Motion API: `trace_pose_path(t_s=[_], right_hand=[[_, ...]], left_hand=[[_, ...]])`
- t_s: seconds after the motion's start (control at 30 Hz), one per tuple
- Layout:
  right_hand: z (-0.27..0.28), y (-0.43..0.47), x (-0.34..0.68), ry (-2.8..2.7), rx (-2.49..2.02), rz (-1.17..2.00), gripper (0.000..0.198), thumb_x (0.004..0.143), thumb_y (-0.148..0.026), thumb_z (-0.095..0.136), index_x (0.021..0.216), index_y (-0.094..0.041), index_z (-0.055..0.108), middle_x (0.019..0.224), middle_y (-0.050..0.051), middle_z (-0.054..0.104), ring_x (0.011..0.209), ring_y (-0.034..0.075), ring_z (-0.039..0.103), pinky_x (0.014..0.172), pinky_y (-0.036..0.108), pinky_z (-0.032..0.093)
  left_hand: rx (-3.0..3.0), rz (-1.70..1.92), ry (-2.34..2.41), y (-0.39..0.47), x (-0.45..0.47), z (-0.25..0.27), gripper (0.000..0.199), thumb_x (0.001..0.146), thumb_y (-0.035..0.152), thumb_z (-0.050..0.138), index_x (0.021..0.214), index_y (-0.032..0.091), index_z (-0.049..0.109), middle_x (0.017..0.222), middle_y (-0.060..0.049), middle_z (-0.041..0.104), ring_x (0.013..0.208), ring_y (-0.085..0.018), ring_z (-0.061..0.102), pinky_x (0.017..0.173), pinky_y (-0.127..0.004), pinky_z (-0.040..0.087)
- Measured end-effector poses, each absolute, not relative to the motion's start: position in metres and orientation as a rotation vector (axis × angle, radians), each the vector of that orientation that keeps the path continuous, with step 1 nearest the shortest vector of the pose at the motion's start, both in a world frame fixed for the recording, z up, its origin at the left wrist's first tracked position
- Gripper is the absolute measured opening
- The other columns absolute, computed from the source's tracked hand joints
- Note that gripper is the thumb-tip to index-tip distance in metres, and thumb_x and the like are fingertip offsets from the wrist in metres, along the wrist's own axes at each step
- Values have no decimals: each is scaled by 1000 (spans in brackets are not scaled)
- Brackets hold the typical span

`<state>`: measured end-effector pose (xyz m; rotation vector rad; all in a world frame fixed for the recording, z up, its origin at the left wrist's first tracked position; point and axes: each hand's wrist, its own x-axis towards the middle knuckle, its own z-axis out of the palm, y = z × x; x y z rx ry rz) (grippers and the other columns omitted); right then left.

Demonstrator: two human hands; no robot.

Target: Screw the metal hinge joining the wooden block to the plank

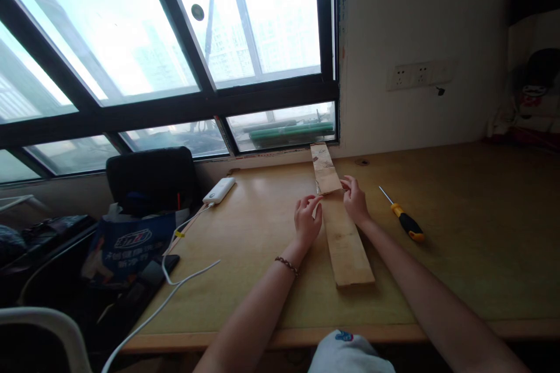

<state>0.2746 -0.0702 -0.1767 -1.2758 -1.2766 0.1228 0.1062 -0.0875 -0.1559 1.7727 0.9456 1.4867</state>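
Observation:
Two flat wooden boards lie end over end on the table. The shorter board [326, 170] points toward the window, and its near end overlaps the far end of the longer board [347, 247]. My left hand [308, 220] has its fingers bent at the near left corner of the shorter board, gripping its edge. At the near right corner, my right hand [355, 201] curls its fingers on the same board's edge. Part of the right fingertips is hidden. A screwdriver [402, 215] with a yellow and black handle lies to the right of my right hand.
The wooden table [262, 285] meets the wall under the window. On its left edge sit a white power bank [219, 190] and a white cable [168, 297]. A black chair [151, 178] and a blue bag [131, 245] stand left. A wall socket [410, 74] is above.

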Motion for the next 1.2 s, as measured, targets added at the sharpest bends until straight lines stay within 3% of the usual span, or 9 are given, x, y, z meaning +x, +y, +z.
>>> trace_pose_path(t_s=[0.13,0.37,0.77,0.93,1.1,1.2], right_hand=[[-165,-72,270,-1228,-1120,284,51,75,-6,36,124,-18,36,115,13,60,89,18,63,85,38,50],[-160,-74,253,-1343,-909,555,59,79,-10,38,134,-22,21,133,13,45,110,17,56,97,39,43],[-156,-80,261,-1452,-1010,530,64,77,-7,39,137,-21,21,129,8,51,120,19,46,103,45,34],[-154,-84,253,-1611,-992,552,70,75,-6,39,139,-22,17,133,5,48,128,17,36,110,45,19],[-153,-87,247,-1595,-1029,509,66,75,-6,38,137,-22,23,129,5,52,125,17,40,107,42,25],[-156,-84,252,-1434,-1143,410,60,74,-6,37,132,-19,31,123,8,57,110,19,54,98,41,36]], left_hand=[[1914,1464,880,-94,107,-148,26,74,19,60,96,31,68,118,-5,57,122,-26,33,104,-40,21],[2086,1335,900,-87,110,-163,39,79,28,55,118,34,56,136,-2,45,134,-27,17,107,-45,5],[1817,1467,894,-81,111,-170,49,76,30,60,124,24,50,133,-10,46,130,-25,28,107,-40,19],[2031,1387,913,-77,110,-179,58,82,35,49,135,20,33,140,-10,36,132,-23,25,109,-41,16],[1988,1425,837,-73,108,-183,59,85,35,46,138,21,24,139,-10,36,131,-20,28,110,-39,17],[1896,1449,810,-73,108,-182,57,85,36,46,137,20,26,137,-11,38,130,-20,30,109,-38,18]])
